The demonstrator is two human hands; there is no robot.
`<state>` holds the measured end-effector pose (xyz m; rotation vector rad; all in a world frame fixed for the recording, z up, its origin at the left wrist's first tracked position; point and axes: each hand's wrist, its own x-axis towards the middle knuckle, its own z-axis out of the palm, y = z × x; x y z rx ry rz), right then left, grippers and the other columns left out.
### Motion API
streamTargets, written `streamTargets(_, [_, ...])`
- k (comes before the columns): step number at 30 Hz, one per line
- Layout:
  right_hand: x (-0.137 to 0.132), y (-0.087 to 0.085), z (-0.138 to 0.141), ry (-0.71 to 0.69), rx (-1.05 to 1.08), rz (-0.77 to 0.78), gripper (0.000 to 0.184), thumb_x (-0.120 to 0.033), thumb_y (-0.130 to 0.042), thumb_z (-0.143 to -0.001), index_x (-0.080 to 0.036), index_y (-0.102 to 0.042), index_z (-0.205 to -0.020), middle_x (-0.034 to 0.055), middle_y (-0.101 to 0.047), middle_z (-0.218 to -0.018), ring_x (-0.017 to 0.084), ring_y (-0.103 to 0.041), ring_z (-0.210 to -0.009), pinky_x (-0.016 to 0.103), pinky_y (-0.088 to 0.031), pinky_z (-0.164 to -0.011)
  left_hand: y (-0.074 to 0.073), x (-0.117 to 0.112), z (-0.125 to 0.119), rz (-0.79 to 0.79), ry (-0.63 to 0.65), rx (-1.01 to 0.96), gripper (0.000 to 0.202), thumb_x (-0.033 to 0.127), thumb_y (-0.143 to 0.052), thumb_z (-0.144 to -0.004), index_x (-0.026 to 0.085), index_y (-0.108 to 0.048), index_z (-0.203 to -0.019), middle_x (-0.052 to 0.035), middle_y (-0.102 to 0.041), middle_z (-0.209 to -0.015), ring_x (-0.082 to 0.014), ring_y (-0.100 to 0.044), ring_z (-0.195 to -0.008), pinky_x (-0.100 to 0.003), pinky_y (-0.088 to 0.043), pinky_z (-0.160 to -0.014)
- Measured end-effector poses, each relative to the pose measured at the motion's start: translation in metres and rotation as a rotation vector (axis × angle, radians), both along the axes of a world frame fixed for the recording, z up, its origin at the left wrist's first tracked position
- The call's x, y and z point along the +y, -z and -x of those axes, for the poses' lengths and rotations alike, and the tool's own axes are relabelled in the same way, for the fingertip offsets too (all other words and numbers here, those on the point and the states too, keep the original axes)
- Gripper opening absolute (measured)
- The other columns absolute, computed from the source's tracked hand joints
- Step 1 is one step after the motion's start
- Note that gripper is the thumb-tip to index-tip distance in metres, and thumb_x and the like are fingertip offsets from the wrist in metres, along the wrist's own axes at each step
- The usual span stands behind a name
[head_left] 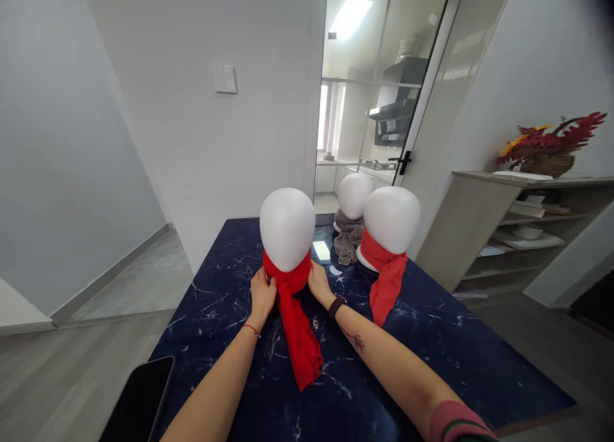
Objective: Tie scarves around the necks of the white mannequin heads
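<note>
A white mannequin head [288, 228] stands upright before me, with a bright red scarf [300, 339] wrapped around its neck. One long tail of the scarf hangs down and lies forward on the dark blue table. At the scarf's left side, my left hand [263, 296] is closed on the cloth, thumb toward the front. On the other side my right hand [320, 283] grips the scarf at the neck, its fingertips partly hidden behind the cloth.
Right of it stand a second white head [392, 218] with a lighter red scarf [387, 288] and a third head [355, 196] with a grey-brown scarf [348, 244]. A black phone [139, 400] lies at the marbled table's [460, 359] left edge. An open shelf [489, 218] stands beyond.
</note>
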<state>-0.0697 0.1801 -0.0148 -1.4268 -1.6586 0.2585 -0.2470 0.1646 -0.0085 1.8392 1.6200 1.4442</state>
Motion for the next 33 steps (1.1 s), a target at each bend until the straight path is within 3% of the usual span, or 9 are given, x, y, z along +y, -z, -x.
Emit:
streamTargets(2, [-0.001,0.0,0.0,-0.054,-0.011,0.014,0.032,-0.018,-0.033,-0.091,-0.017,-0.063,-0.103,0.0093,-0.066,-0.107,0.018,-0.059,-0.101,0.034,-0.036,-0.1,0.004,0.001,-0.001,0.02,-0.011,-0.014,0.013,0.017,-0.046,-0.073,0.02,-0.056,-0.082,-0.0066,-0.061,-0.082,-0.0256,-0.058,-0.089,-0.047,-0.042,-0.089])
streamTargets(5, [0.0,0.0,0.002,-0.082,0.002,0.042,0.033,-0.015,-0.035,-0.088,-0.017,-0.063,-0.104,0.0094,-0.065,-0.11,0.018,-0.056,-0.106,0.037,-0.025,-0.108,0.005,0.002,-0.002,0.02,-0.041,-0.06,0.012,0.016,-0.049,-0.072,0.019,-0.056,-0.082,-0.0105,-0.062,-0.094,-0.0293,-0.054,-0.105,-0.05,-0.035,-0.099])
streamTargets(9, [0.002,0.001,-0.002,0.021,0.096,0.073,0.037,-0.019,-0.029,-0.089,-0.012,-0.056,-0.114,0.0154,-0.06,-0.117,0.02,-0.053,-0.11,0.037,-0.036,-0.1,0.004,0.0,0.001,0.009,-0.09,-0.164,0.026,0.013,-0.052,-0.07,0.018,-0.055,-0.096,-0.0134,-0.056,-0.115,-0.0284,-0.047,-0.118,-0.048,-0.03,-0.105])
streamTargets(11, [-0.002,0.002,-0.007,0.1,0.157,0.079,0.039,-0.023,-0.026,-0.09,-0.01,-0.05,-0.118,0.0172,-0.058,-0.118,0.021,-0.055,-0.105,0.037,-0.041,-0.093,0.005,-0.004,0.005,0.022,-0.12,-0.229,0.029,0.013,-0.05,-0.072,0.017,-0.053,-0.1,-0.0133,-0.055,-0.114,-0.025,-0.054,-0.108,-0.045,-0.038,-0.099])
streamTargets(14, [-0.015,0.0,-0.011,0.171,0.223,0.07,0.039,-0.027,-0.024,-0.091,-0.011,-0.046,-0.119,0.0154,-0.06,-0.11,0.018,-0.061,-0.084,0.032,-0.046,-0.079,0.007,-0.011,0.009,0.08,-0.127,-0.322,0.02,0.016,-0.049,-0.075,0.018,-0.052,-0.095,-0.0092,-0.06,-0.097,-0.0187,-0.063,-0.08,-0.039,-0.05,-0.08])
streamTargets(17, [-0.034,-0.007,-0.005,0.058,0.149,0.021,0.032,-0.031,-0.031,-0.092,-0.015,-0.052,-0.11,0.0081,-0.064,-0.091,0.017,-0.06,-0.072,0.027,-0.044,-0.07,0.009,-0.019,0.006,0.151,-0.061,-0.37,0.006,0.021,-0.051,-0.076,0.018,-0.054,-0.08,-0.0033,-0.062,-0.076,-0.0158,-0.062,-0.062,-0.032,-0.052,-0.065])
streamTargets(22, [-0.057,-0.016,0.015,-0.261,-0.303,0.064,0.033,-0.021,-0.04,-0.089,-0.023,-0.053,-0.119,0.0009,-0.066,-0.076,0.016,-0.062,-0.07,0.023,-0.04,-0.069,0.004,-0.025,-0.002,0.212,-0.019,-0.375,0.007,0.026,-0.054,-0.074,0.018,-0.055,-0.074,-0.0034,-0.064,-0.073,-0.015,-0.06,-0.051,-0.028,-0.048,-0.052])
streamTargets(26, [-0.059,-0.016,0.019,-0.273,-0.421,0.139,0.042,-0.021,-0.046,-0.087,-0.021,-0.045,-0.128,0.0005,-0.066,-0.075,0.015,-0.063,-0.071,0.021,-0.039,-0.066,-0.004,-0.029,-0.002,0.244,0.012,-0.327,0.013,0.03,-0.058,-0.071,0.018,-0.058,-0.066,-0.002,-0.063,-0.06,-0.0141,-0.054,-0.044,-0.026,-0.043,-0.048])
streamTargets(33, [-0.057,-0.014,0.016,-0.359,-0.435,0.114,0.037,-0.022,-0.048,-0.087,-0.024,-0.054,-0.123,0.0029,-0.07,-0.09,0.015,-0.064,-0.08,0.022,-0.041,-0.072,-0.006,-0.027,0.0,0.237,0.008,-0.347,0.026,0.041,-0.062,-0.067,0.017,-0.06,-0.056,-0.001,-0.058,-0.05,-0.0152,-0.052,-0.051,-0.025,-0.037,-0.052])
